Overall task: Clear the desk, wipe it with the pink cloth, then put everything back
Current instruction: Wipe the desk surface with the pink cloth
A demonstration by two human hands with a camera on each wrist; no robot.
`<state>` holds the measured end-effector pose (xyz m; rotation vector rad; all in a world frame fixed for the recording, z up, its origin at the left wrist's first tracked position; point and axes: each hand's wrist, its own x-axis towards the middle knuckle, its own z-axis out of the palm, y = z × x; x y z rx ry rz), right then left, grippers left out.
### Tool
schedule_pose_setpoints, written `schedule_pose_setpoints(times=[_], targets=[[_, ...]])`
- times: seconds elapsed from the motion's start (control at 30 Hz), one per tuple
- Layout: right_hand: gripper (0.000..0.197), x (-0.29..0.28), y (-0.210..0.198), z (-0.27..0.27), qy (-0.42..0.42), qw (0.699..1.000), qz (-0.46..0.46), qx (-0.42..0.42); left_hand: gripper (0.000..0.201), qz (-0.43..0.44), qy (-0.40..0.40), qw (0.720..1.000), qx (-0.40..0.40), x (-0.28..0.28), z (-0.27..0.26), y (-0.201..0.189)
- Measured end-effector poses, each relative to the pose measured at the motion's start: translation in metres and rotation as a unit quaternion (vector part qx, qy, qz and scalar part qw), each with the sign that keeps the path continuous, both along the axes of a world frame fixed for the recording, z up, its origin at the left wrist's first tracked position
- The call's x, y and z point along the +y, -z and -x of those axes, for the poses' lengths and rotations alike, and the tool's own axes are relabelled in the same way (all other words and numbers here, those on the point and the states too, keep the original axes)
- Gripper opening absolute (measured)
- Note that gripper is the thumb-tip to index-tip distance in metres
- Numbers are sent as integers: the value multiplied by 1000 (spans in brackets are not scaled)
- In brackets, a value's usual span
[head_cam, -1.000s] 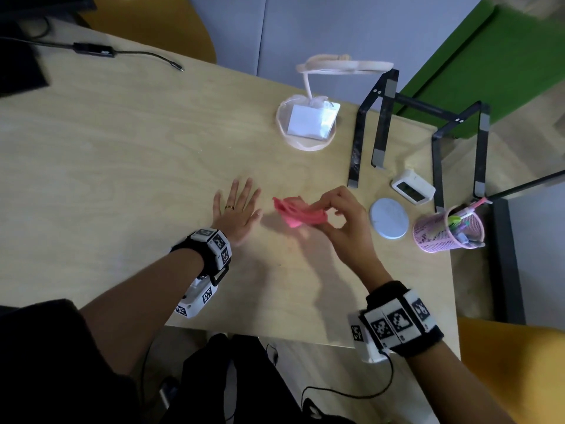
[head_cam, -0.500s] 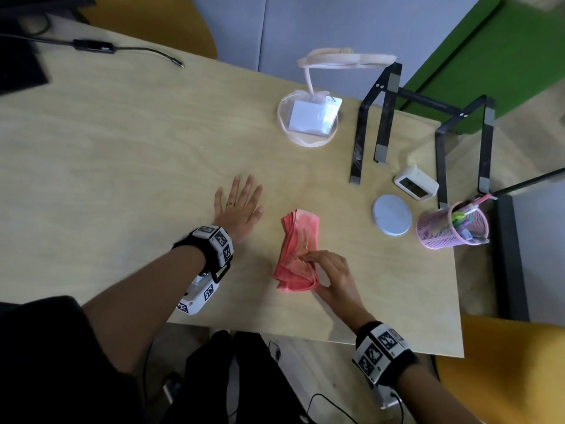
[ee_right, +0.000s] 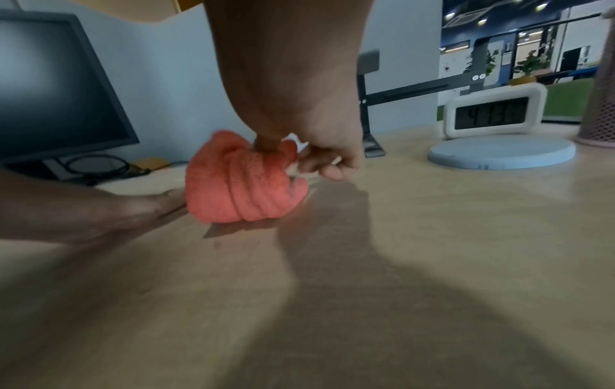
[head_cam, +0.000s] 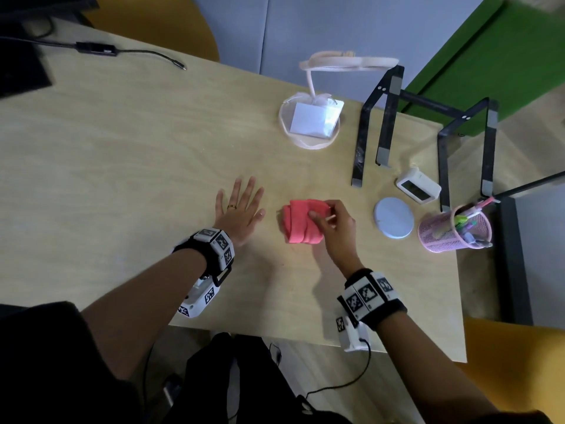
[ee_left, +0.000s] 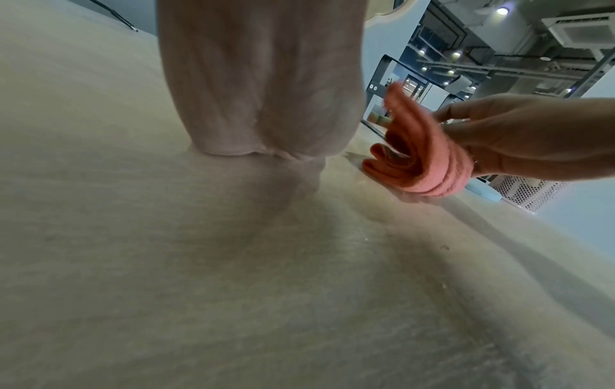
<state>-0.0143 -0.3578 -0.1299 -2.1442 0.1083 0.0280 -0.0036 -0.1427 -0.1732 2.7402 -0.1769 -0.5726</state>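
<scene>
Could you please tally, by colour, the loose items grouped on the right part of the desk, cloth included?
Pink: 2, the pink cloth and the mesh pen holder
White: 2, the lamp and the clock
Black: 1, the stand
Pale blue: 1, the round disc
Total: 6

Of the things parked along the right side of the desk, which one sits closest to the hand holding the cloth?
The flat round pale-blue disc. It lies just right of the right hand; the white clock and pink mesh pen cup sit farther out.

Head overhead; 2 wrists low (near desk (head_cam: 122,166)).
</scene>
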Motion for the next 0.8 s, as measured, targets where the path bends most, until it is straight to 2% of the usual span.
schedule_pose_setpoints(times=[0.07,0.1,0.17,0.23,0.33,0.4,0.47,0.57,0.63,0.7,0.8], targets=[[37,3,7,-9,47,997,50,-22,54,1,-2,1000,0,0,0,0],[32,5,10,-11,45,995,76,-46,54,0,-2,1000,1,-1,0,-1],[11,14,11,-9,-12,986,141,-93,54,2,-1,1000,2,0,-1,1],[6,24,9,-1,-61,970,206,-115,57,5,2,1000,3,1,-1,3],[38,37,9,16,-82,959,259,-77,78,8,1,1000,-5,1,-1,3],[55,35,19,23,-116,952,276,-68,82,10,2,1000,-5,1,0,3],[63,28,29,21,-158,948,272,-54,82,17,0,1000,-3,0,1,1],[56,21,35,14,-193,937,285,-57,81,17,1,1000,3,0,0,-1],[53,20,33,9,-203,938,272,-70,72,13,2,1000,4,0,0,-2],[47,21,28,5,-184,956,213,-80,56,10,2,1000,9,0,-1,-3],[36,18,21,-6,-96,988,91,-79,54,7,3,1000,16,1,-1,-4]])
